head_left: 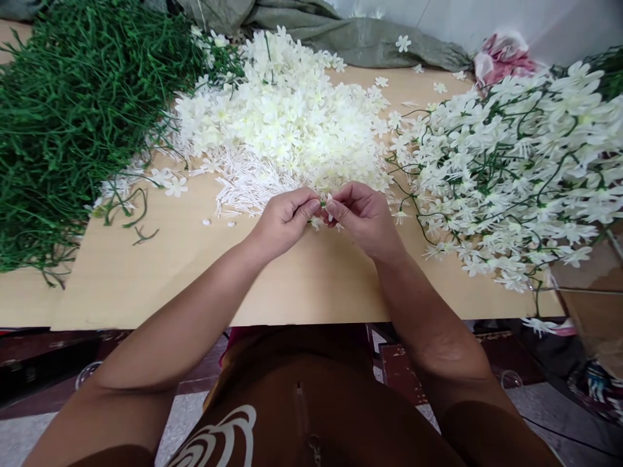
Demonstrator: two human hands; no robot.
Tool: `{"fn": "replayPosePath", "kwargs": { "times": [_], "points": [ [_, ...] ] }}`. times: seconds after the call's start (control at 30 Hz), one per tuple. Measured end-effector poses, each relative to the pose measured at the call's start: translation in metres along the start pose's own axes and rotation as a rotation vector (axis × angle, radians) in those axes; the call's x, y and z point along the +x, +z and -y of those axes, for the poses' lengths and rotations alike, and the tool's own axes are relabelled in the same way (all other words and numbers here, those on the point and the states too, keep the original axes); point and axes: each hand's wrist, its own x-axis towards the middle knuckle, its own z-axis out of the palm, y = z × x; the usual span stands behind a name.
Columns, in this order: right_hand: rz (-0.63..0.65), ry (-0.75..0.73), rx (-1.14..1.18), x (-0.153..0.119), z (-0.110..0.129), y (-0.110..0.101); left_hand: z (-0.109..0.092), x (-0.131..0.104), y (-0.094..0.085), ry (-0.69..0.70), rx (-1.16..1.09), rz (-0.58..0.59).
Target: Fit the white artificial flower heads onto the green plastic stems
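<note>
My left hand (285, 222) and my right hand (367, 222) meet just above the near side of the flower pile. Thumb and forefinger of the left are pinched on a small green stem (322, 203), mostly hidden by the fingers. In the right fingertips is a white artificial flower (330, 209), held against the stem; how far the two are joined I cannot tell. Right behind the hands lies a heap of loose white artificial flowers (296, 117). Thin white stamens (248, 185) are spread along its near left side.
A large mound of green plastic stems (87, 97) covers the left of the table (302, 285). White flowers on green stems (496, 168) are piled at the right. Grey-green cloth (360, 39) runs along the back, and a red-and-white bag (506, 58) lies at the back right.
</note>
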Motion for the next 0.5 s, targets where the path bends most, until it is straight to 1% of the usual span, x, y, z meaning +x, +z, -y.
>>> {"fn": "replayPosePath", "kwargs": {
  "times": [0.23, 0.43, 0.5],
  "points": [
    [-0.100, -0.037, -0.067, -0.0022, 0.0004, 0.0050, -0.0002, -0.0008, -0.0002, 0.021, -0.012, -0.011],
    [-0.114, -0.068, -0.172, -0.0039, -0.0010, 0.0047, -0.0002, -0.0014, -0.0010, 0.002, -0.041, -0.009],
    [-0.111, -0.077, -0.197, -0.0043, -0.0018, 0.0043, -0.0006, -0.0011, -0.0017, -0.001, -0.040, 0.012]
  ]
}}
